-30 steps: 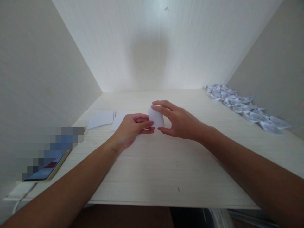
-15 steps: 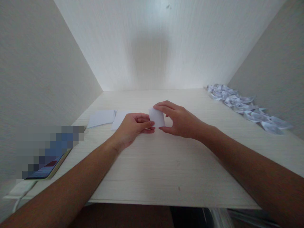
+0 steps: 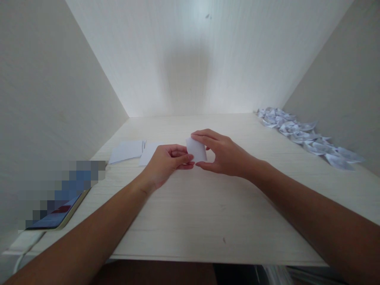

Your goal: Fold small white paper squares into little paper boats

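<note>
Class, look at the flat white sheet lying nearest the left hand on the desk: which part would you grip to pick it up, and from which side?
Probably its far-left corner, approached from the left. The flat white sheet lies flush on the desk, so no edge stands proud; the left hand covers its near-right part, and another sheet lies beside it. Slide a fingertip under that free corner, then pinch.

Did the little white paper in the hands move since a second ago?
No. The small white paper stays pinched between the left hand and right hand, equally near the flat sheets.
</note>
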The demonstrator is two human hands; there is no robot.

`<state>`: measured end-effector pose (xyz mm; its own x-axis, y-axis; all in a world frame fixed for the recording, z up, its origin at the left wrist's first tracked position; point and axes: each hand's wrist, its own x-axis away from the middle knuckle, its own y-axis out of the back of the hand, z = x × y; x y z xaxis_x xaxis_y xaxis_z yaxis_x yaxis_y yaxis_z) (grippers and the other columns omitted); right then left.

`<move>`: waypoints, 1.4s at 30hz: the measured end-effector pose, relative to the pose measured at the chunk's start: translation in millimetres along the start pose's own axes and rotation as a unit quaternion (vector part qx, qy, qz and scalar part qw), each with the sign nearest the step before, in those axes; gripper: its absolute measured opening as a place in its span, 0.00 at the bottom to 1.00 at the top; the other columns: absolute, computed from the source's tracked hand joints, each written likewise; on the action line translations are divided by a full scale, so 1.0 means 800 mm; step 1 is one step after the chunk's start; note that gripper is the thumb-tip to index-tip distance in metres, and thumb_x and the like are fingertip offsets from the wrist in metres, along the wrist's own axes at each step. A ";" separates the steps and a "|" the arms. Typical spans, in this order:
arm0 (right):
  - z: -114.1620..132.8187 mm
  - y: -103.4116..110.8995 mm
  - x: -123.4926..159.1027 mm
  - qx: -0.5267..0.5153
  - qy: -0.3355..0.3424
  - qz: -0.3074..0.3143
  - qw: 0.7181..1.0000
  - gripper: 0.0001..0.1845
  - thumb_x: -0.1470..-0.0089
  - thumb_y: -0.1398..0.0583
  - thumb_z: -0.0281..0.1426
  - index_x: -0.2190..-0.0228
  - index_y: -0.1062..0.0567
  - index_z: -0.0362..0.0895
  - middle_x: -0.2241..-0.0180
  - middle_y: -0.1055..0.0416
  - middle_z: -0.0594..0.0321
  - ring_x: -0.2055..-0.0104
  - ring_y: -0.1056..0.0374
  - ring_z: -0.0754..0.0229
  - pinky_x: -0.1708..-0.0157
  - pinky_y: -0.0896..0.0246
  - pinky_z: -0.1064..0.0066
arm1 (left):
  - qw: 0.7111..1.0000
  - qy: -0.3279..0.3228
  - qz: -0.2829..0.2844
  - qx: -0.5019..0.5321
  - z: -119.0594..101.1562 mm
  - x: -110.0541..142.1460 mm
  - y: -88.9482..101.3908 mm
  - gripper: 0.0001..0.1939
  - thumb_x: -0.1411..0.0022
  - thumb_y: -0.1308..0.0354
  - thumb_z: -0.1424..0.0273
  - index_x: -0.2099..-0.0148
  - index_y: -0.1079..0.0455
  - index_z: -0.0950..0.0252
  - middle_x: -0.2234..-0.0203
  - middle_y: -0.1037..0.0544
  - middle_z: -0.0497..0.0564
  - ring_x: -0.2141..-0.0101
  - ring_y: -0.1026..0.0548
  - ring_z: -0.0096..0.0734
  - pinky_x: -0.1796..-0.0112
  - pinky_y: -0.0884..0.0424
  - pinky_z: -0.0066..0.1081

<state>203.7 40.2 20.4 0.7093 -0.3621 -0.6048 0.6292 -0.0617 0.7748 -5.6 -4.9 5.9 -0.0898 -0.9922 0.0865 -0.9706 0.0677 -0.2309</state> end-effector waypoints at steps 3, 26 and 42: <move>0.000 -0.001 0.000 -0.002 0.006 -0.015 1.000 0.31 0.48 0.32 0.30 0.43 0.30 0.37 0.44 0.29 0.40 0.42 0.29 0.44 0.46 0.26 0.53 | 1.000 -0.028 -0.006 0.007 -0.001 0.002 -0.002 0.24 0.62 0.19 0.69 0.61 0.20 0.71 0.72 0.15 0.54 0.73 0.17 0.35 0.67 0.17 0.35; 0.008 -0.008 -0.010 -0.290 -0.314 -0.142 0.893 0.18 0.45 0.32 0.40 0.58 0.19 0.40 0.71 0.22 0.60 0.74 0.27 0.62 0.75 0.28 0.69 | 0.984 -0.134 -0.045 -0.112 0.000 0.002 -0.002 0.21 0.50 0.27 0.66 0.52 0.17 0.65 0.72 0.16 0.51 0.75 0.23 0.28 0.71 0.20 0.33; 0.003 -0.019 -0.007 -0.359 -0.328 -0.103 0.868 0.12 0.51 0.29 0.37 0.68 0.17 0.41 0.73 0.22 0.61 0.76 0.29 0.64 0.81 0.26 0.73 | 0.959 -0.171 -0.062 -0.216 -0.005 -0.001 -0.001 0.11 0.44 0.31 0.67 0.59 0.15 0.65 0.71 0.17 0.53 0.73 0.24 0.31 0.73 0.23 0.30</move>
<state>189.0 41.0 12.4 0.3719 -0.8786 -0.2995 0.9244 0.3210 0.2060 -5.9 -3.7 9.8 0.0384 -0.9667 -0.2529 -0.9778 -0.0885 0.1898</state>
